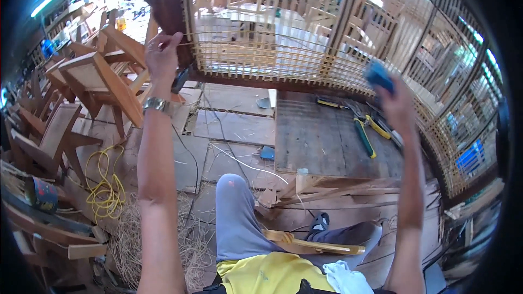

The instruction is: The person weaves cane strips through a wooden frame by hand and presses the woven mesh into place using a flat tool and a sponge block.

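Note:
A large dark wooden frame (261, 83) stands before me, partly woven with thin pale cane strands (261, 49). At the frame's left upright, my left hand (163, 54) is closed in a pinch on the end of a cane strand (188, 34) that runs into the weave. My right hand (399, 106) is raised in front of the weave's right part, closed around a small blue block-like object (378, 76). Motion blurs that object, so its exact kind does not show. A gap appears to separate it from the weave.
Pliers with green handles (364, 137) and other hand tools (332, 102) lie on a dark board (316, 141). Wooden chair frames (103, 81) crowd the left, near a coiled yellow cord (106, 185) and loose cane shavings (158, 228). A curved wooden piece (321, 246) rests across my legs.

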